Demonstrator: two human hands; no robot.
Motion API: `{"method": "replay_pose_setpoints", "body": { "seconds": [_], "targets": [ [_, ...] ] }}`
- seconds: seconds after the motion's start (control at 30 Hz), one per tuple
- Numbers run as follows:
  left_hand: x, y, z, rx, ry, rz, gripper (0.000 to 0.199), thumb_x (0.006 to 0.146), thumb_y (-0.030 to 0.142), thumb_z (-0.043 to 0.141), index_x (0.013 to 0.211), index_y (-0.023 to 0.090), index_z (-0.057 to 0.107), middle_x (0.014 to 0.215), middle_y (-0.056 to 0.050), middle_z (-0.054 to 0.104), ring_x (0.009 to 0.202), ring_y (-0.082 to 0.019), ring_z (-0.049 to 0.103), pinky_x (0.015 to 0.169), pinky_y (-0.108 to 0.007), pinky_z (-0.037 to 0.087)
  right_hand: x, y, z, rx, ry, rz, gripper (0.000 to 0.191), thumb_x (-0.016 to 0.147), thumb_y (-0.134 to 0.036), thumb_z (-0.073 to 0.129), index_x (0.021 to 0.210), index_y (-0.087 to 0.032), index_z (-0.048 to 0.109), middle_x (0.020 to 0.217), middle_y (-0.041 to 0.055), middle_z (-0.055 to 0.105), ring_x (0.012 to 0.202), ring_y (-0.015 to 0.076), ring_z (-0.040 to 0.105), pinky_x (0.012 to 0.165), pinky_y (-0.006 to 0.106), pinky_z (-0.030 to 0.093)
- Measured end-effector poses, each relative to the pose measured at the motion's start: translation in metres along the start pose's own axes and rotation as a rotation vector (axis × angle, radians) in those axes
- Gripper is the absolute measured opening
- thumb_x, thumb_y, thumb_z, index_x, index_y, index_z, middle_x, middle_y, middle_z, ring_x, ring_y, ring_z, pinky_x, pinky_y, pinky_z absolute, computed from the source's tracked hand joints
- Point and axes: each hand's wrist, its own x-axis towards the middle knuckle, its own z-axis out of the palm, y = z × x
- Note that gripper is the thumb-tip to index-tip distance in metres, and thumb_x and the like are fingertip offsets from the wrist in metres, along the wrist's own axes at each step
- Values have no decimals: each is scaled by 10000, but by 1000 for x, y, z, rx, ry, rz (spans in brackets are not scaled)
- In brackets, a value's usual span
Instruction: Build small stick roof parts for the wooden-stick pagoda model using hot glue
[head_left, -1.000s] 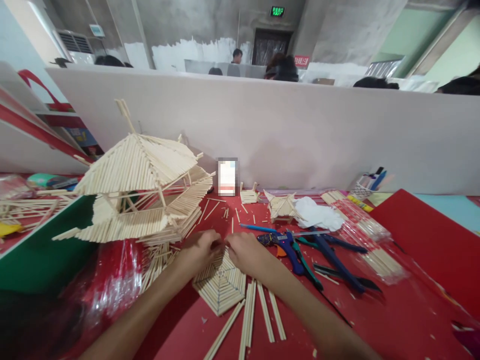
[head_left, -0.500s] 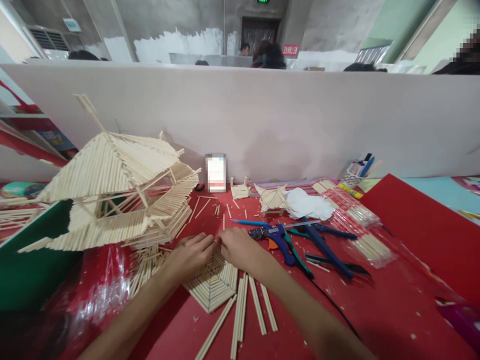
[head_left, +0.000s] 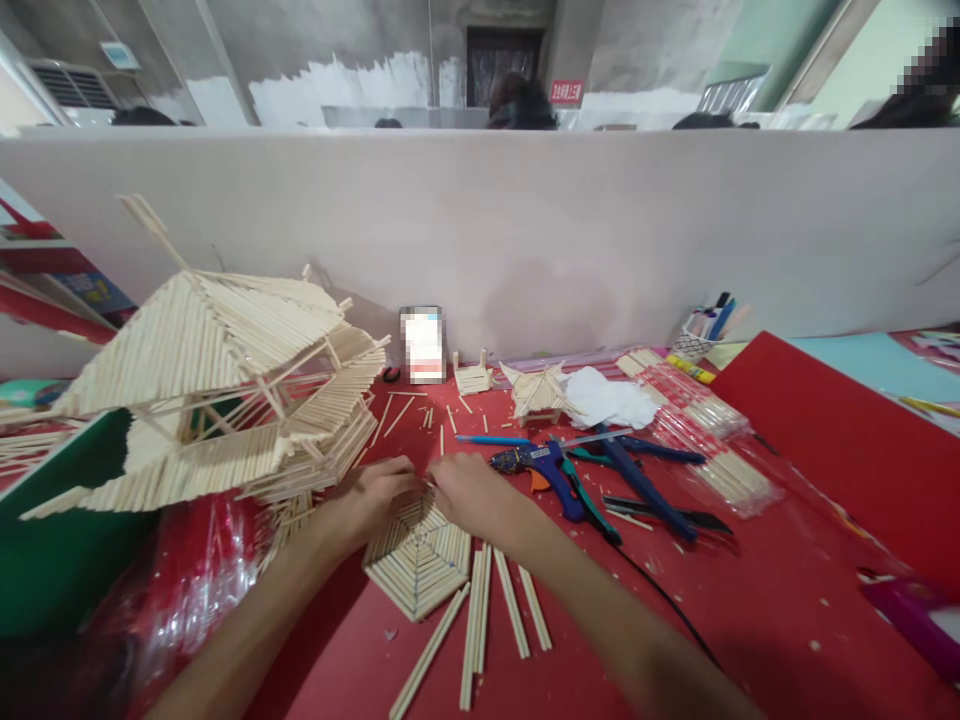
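A hexagonal panel of thin wooden sticks (head_left: 418, 570), laid in rings around a centre, lies flat on the red table. At its far left edge is my left hand (head_left: 384, 490), fingers curled and closed. My right hand (head_left: 461, 488) is closed beside it at the far right edge, knuckles up. The fingertips of both hands are hidden, so what they pinch cannot be made out. Several loose sticks (head_left: 474, 620) lie close by, below my right forearm. A blue glue gun (head_left: 551, 465) rests to the right of my right hand.
A large stick-built pavilion (head_left: 225, 370) stands at left, above plastic wrapping (head_left: 195, 570). At right are pliers (head_left: 645, 485), bundled sticks (head_left: 720, 470) and red card (head_left: 847, 450). Behind lie a small stick model (head_left: 538, 390), white tissue (head_left: 607, 398) and a lit screen (head_left: 424, 345) against the partition (head_left: 480, 220).
The whole view has shifted slightly left. My hands have drawn a little apart, and more of the hexagonal panel's middle shows between them. Both hands remain closed at its far edge.
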Motion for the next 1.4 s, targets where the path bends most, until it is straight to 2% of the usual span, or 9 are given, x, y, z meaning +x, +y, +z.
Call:
{"method": "replay_pose_setpoints", "body": {
  "seconds": [0.13, 0.3, 0.47, 0.7, 0.9, 1.07, 1.27, 1.4],
  "targets": [
    [-1, -2, 0, -77, -7, -87, 221, 902, 178, 530, 931, 189, 749, 886, -48, 670, 783, -153, 628, 685, -248, 458, 0, -1, 3, 2, 12, -1, 238, 905, -103, 457, 1004, -107, 673, 992, 151, 725, 933, 250, 698, 755, 306, 488],
    [8, 5, -3, -162, -24, -126, 193, 867, 150, 525, 824, 166, 712, 795, -32, 633, 726, -154, 598, 650, -257, 421, -1, -2, 1, 20, -9, 11, 232, 901, -105, 469, 1024, -102, 666, 1017, 166, 717, 967, 255, 684, 778, 317, 485],
    [14, 8, -6, -204, -76, -161, 207, 882, 217, 525, 799, 168, 709, 789, -31, 622, 729, -163, 576, 663, -272, 416, 0, -2, 3, 24, -14, 17, 223, 906, -126, 483, 1034, -104, 665, 1015, 160, 717, 962, 261, 682, 781, 326, 483],
    [9, 12, -8, -173, -66, -162, 180, 876, 202, 484, 781, 164, 631, 790, -20, 588, 744, -163, 558, 675, -272, 407, -2, -3, 2, 10, -7, 17, 239, 908, -125, 471, 1056, -106, 658, 1029, 152, 716, 968, 251, 676, 784, 317, 475],
    [0, 7, -13, -271, -39, -237, 67, 874, 240, 533, 881, 183, 566, 792, 3, 614, 712, -147, 561, 656, -250, 434, 0, -4, 2, 10, -10, 24, 241, 900, -92, 456, 1006, -115, 671, 1023, 148, 719, 953, 242, 687, 752, 305, 468],
    [3, 7, -14, -199, -38, -107, 117, 912, 206, 521, 886, 181, 633, 871, -31, 645, 808, -157, 591, 752, -260, 443, 1, -3, 2, 29, -23, 28, 222, 901, -115, 474, 1011, -118, 667, 1025, 152, 719, 959, 239, 686, 766, 303, 466],
    [7, 4, -6, -76, -49, -39, 189, 919, 123, 471, 855, 170, 642, 841, -28, 613, 755, -143, 589, 670, -246, 415, -1, -3, 2, 31, -8, 12, 235, 889, -115, 477, 1043, -109, 654, 1030, 148, 715, 955, 245, 682, 774, 311, 473],
    [7, 9, -7, 71, -132, -31, 212, 901, 69, 446, 928, 178, 627, 880, -25, 594, 786, -164, 593, 683, -259, 426, -1, -2, 3, 24, -5, 2, 248, 899, -110, 454, 1054, -107, 647, 1028, 157, 709, 960, 246, 676, 786, 317, 474]
  ]
}}
